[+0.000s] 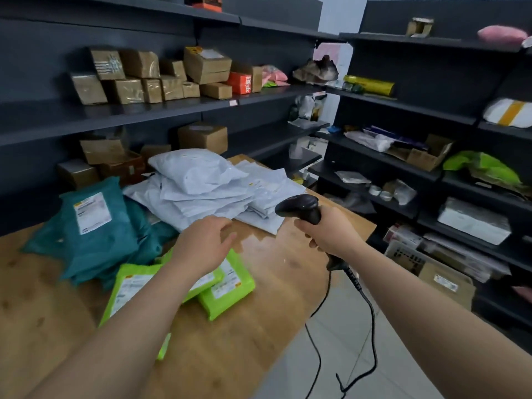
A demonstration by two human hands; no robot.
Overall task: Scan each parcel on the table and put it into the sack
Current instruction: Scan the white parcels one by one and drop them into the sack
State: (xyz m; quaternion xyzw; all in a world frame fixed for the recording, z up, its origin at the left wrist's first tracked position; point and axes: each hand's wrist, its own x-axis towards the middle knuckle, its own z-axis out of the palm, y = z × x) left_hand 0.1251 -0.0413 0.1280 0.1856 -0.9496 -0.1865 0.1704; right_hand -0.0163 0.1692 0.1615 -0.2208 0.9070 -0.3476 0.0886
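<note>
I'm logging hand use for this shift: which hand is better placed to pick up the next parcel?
Left. The left hand is open and empty, over the green parcels and near the white parcels; the right hand grips the scanner, so it is probably occupied aiming.

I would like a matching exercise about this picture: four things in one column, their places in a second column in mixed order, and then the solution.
Things:
1. scanner
2. white parcels
3. teal parcels
4. green parcels

Places:
A. on the left part of the table
B. nearest the person, partly hidden by the left hand
C. gripped in the right hand
D. stacked at the far side of the table

Pairs: 1-C, 2-D, 3-A, 4-B
</note>
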